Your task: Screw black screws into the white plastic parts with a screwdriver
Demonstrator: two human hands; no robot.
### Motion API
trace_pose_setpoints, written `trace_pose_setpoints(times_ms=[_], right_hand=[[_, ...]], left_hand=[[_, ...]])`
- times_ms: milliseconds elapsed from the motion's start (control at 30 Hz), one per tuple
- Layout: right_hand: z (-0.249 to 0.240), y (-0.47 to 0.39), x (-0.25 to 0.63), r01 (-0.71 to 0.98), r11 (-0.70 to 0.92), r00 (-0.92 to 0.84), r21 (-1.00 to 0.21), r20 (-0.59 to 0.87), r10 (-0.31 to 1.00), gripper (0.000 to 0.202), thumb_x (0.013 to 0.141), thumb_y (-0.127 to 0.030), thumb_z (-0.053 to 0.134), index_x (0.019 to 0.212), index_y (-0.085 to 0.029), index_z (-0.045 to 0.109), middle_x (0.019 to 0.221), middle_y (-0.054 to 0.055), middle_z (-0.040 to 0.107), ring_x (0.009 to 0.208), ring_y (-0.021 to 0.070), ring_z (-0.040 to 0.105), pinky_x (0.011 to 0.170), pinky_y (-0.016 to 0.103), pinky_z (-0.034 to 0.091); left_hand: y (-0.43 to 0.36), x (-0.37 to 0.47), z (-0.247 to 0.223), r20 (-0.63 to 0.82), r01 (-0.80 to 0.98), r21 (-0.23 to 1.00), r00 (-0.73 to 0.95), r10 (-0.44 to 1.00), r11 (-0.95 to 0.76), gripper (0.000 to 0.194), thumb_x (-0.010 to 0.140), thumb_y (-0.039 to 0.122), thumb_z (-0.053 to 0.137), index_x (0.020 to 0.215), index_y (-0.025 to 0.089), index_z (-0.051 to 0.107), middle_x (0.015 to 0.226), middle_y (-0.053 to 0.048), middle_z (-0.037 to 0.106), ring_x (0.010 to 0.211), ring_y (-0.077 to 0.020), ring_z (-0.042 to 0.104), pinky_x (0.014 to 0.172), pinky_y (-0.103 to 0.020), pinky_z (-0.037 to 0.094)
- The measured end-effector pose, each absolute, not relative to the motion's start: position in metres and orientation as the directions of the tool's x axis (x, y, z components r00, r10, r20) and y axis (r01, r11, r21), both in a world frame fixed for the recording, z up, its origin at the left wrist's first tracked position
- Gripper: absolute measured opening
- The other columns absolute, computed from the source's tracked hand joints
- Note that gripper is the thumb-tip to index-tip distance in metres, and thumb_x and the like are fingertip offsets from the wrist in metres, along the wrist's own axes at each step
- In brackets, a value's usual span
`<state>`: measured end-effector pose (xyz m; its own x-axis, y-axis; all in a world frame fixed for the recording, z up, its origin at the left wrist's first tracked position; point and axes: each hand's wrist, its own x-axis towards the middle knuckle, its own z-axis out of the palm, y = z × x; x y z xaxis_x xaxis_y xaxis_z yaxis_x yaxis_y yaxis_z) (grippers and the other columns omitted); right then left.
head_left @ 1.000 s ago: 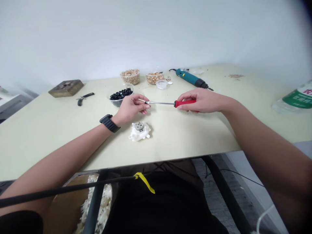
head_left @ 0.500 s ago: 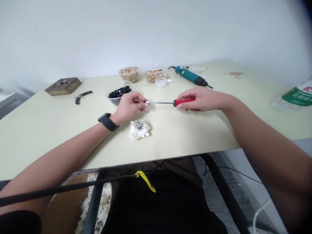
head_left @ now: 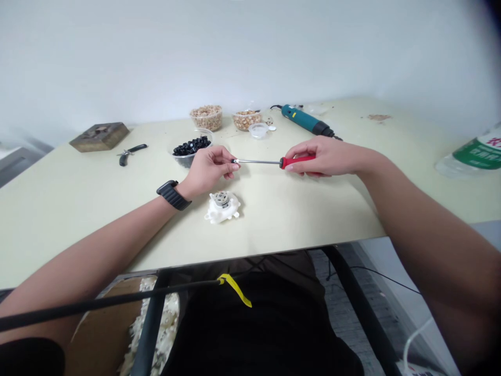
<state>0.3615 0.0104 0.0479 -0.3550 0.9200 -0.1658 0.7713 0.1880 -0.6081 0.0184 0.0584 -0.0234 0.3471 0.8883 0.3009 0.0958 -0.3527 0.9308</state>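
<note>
My right hand [head_left: 313, 156] grips the red handle of a screwdriver [head_left: 260, 162], whose metal shaft points left across the table. At the shaft's tip, the thumb and fingers of my left hand [head_left: 213, 166] pinch a small black piece [head_left: 234, 161]; its exact kind is too small to make out. Below my left hand, a white plastic housing with a small round metal motor [head_left: 222, 207] lies on the table. Just behind the left hand stands a clear bowl of small black parts [head_left: 191, 147], partly covered by the hand.
Toward the wall are a tub of small tan parts [head_left: 206, 118], a second tub [head_left: 247, 120], a small clear lid [head_left: 259, 130] and a teal electric screwdriver [head_left: 305, 120]. Left are a wooden block [head_left: 99, 137] and cutters [head_left: 131, 153]. A bottle [head_left: 472, 155] lies at right.
The screwdriver and my right hand have shifted very slightly to the right and up. My left hand keeps its pinch at the tip.
</note>
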Motion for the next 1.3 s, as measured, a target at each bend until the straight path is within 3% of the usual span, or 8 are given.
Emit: trace_pose_setpoints(times_ms=[333,467,567,733,867,933,1100,1300], right_hand=[[0.045,0.009,0.356,0.715,0.129,-0.380,-0.687,-0.227,0.897,0.048,0.096,-0.076,0.092,0.112,-0.031,0.090,0.083,0.005,0.078,0.056,0.0175,0.058,0.052,0.037,0.043],[0.045,0.007,0.354,0.751,0.109,-0.371,-0.651,-0.280,0.885,0.056,0.099,-0.086,0.085,0.099,-0.030,0.089,0.073,0.004,0.069,0.056,0.0182,0.055,0.055,0.038,0.042],[0.043,0.008,0.355,0.757,0.114,-0.385,-0.643,-0.298,0.874,0.055,0.102,-0.082,0.082,0.091,-0.029,0.088,0.070,0.004,0.065,0.059,0.0191,0.055,0.058,0.039,0.044],[0.041,0.009,0.356,0.731,0.153,-0.435,-0.665,-0.282,0.855,0.040,0.101,-0.071,0.086,0.103,-0.031,0.088,0.071,0.002,0.065,0.062,0.0196,0.056,0.060,0.038,0.044],[0.040,0.009,0.354,0.749,0.156,-0.423,-0.644,-0.284,0.860,0.040,0.100,-0.070,0.087,0.113,-0.032,0.084,0.090,0.004,0.078,0.067,0.0213,0.066,0.061,0.038,0.047],[0.039,0.010,0.354,0.765,0.199,-0.422,-0.613,-0.243,0.874,0.037,0.100,-0.065,0.085,0.116,-0.031,0.084,0.097,0.005,0.082,0.070,0.0223,0.069,0.065,0.039,0.050],[0.031,0.014,0.354,0.786,0.405,-0.448,-0.467,0.021,0.894,0.036,0.095,-0.056,0.081,0.119,-0.031,0.091,0.108,0.004,0.088,0.093,0.0294,0.075,0.079,0.040,0.052],[0.025,0.005,0.343,0.816,0.477,-0.440,-0.327,0.185,0.879,0.036,0.101,-0.054,0.072,0.115,-0.029,0.093,0.106,0.006,0.089,0.093,0.0308,0.074,0.081,0.042,0.047]], left_hand=[[0.060,0.018,-0.026,0.360,0.126,0.902,0.311,0.880,-0.413,0.037,0.076,0.030,0.109,0.080,0.019,0.073,0.084,-0.007,0.086,0.064,-0.0170,0.077,0.060,-0.029,0.065],[0.059,0.014,-0.028,0.460,0.285,0.799,0.277,0.844,-0.529,0.018,0.082,0.022,0.097,0.082,0.020,0.079,0.079,-0.005,0.084,0.061,-0.0162,0.073,0.058,-0.029,0.059],[0.059,0.011,-0.029,0.510,0.387,0.722,0.262,0.819,-0.573,0.009,0.087,0.021,0.092,0.085,0.021,0.083,0.077,-0.003,0.083,0.062,-0.0176,0.073,0.059,-0.031,0.058],[0.062,0.010,-0.031,0.522,0.416,0.697,0.264,0.811,-0.584,0.007,0.087,0.017,0.088,0.083,0.020,0.083,0.077,-0.003,0.084,0.062,-0.0174,0.073,0.061,-0.031,0.057],[0.064,0.011,-0.032,0.496,0.381,0.739,0.251,0.831,-0.556,0.013,0.085,0.016,0.090,0.080,0.019,0.078,0.079,-0.004,0.084,0.059,-0.0161,0.071,0.058,-0.028,0.055],[0.066,0.011,-0.032,0.465,0.357,0.773,0.244,0.851,-0.524,0.017,0.084,0.017,0.091,0.080,0.019,0.075,0.082,-0.005,0.084,0.059,-0.0160,0.071,0.056,-0.027,0.055],[0.066,0.011,-0.031,0.419,0.344,0.809,0.231,0.878,-0.476,0.020,0.079,0.020,0.094,0.079,0.019,0.074,0.083,-0.005,0.084,0.059,-0.0144,0.069,0.054,-0.025,0.054],[0.067,0.008,-0.029,0.377,0.359,0.825,0.226,0.898,-0.437,0.022,0.077,0.024,0.095,0.075,0.019,0.073,0.077,-0.005,0.080,0.056,-0.0147,0.064,0.052,-0.027,0.050]])
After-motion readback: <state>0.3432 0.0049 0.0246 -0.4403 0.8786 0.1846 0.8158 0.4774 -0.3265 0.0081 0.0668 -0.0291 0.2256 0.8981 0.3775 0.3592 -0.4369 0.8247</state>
